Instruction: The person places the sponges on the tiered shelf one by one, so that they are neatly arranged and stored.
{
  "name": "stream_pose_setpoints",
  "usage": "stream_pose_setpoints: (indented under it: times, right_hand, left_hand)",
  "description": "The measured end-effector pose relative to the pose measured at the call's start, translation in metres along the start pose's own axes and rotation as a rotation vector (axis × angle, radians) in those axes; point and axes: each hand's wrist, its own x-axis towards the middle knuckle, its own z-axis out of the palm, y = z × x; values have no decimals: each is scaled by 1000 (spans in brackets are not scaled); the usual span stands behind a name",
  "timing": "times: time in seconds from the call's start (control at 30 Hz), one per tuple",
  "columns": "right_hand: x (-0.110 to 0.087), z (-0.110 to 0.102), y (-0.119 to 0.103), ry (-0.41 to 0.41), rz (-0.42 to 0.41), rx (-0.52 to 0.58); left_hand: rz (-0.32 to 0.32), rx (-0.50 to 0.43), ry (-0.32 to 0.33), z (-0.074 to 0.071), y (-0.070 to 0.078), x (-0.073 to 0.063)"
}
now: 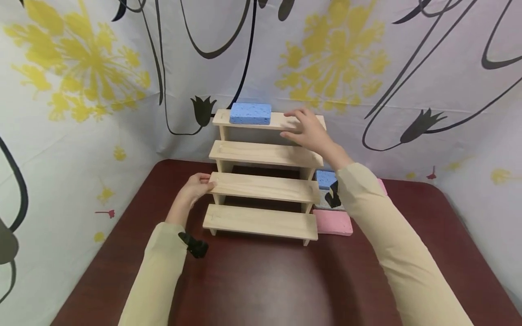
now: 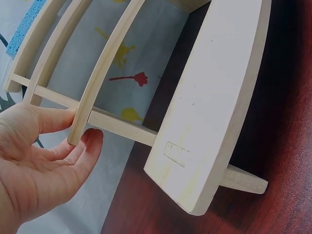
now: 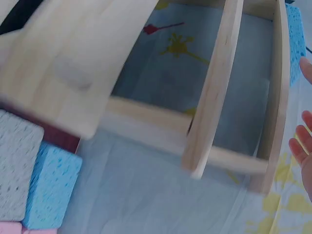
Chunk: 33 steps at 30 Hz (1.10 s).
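A pale wooden stand with several stepped shelves (image 1: pixel 265 188) stands on the table. My left hand (image 1: pixel 193 189) holds the left end of its second shelf from the bottom; the left wrist view shows thumb above and fingers (image 2: pixel 90 151) below the board. On the left half of the top shelf (image 1: pixel 281 121) lies a blue sponge (image 1: pixel 250 113). My right hand (image 1: pixel 310 132) hovers at the right part of that shelf, fingers spread and nothing between them. In the right wrist view only the fingertips (image 3: pixel 304 136) of that hand show, at the right edge.
On the table right of the stand lie a pink sponge (image 1: pixel 333 222), a grey sponge (image 3: pixel 17 165) and another blue sponge (image 3: pixel 53 187), partly behind my right sleeve (image 1: pixel 381 226). The dark red table (image 1: pixel 261 276) meets a flower-printed cloth (image 1: pixel 134 113) at the back and sides.
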Motion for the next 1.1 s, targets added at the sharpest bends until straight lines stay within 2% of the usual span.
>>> stream_pose_setpoints:
  times: [0.13,0.3,0.53,0.7,0.87,1.03,1.07,1.1]
  right_hand:
    - [-15,-7,11,29,34,-18]
    - [-33,-13,25,67,71,16]
    - [-60,-26,45,150,97,12]
    - [-82,-32,60,147,144,21]
    - [-107,-28,77,123,200,46]
    - [-136,-19,94,76,245,48]
    - [-142,-16,97,63,261,51]
    - [-148,-14,100,49,276,56]
  left_hand:
    - [-2,10,-2,-1,1,0]
    - [0,19,-4,-3,0,-1]
    - [5,24,-6,-1,-1,1]
    - [0,11,-23,-2,1,-1]
    - [-8,17,-36,-4,3,-5]
    - [-5,-28,-50,-4,-6,8]
    - [24,-71,-64,-5,-16,21]
    - [28,-82,-67,-5,-18,24]
